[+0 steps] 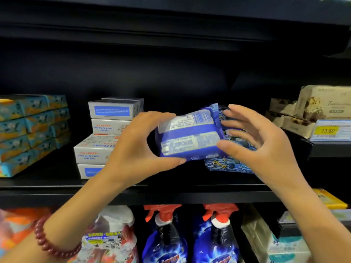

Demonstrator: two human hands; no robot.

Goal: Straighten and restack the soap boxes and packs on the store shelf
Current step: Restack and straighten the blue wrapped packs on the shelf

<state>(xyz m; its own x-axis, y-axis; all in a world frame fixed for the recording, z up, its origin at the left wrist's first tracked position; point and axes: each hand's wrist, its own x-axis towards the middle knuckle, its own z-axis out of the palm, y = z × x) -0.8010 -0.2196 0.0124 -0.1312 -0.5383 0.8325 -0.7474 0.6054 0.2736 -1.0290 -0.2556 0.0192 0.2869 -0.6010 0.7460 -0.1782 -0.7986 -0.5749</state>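
A blue soap pack (187,132) with white label panels is held in front of the shelf, slightly tilted. My left hand (136,147) grips its left end, thumb under, fingers over the top. My right hand (252,137) touches its right end with the thumb, the fingers spread. Behind and below it lie more blue patterned packs (228,164) on the black shelf (133,194). An uneven stack of white sea salt soap boxes (103,133) stands to the left, some turned askew.
Teal and orange boxes (32,130) are stacked at the far left. Beige boxes (311,111) and a yellow price tag (327,130) sit on a raised shelf at right. Spray bottles (165,236) and a refill pouch (112,238) stand on the shelf below.
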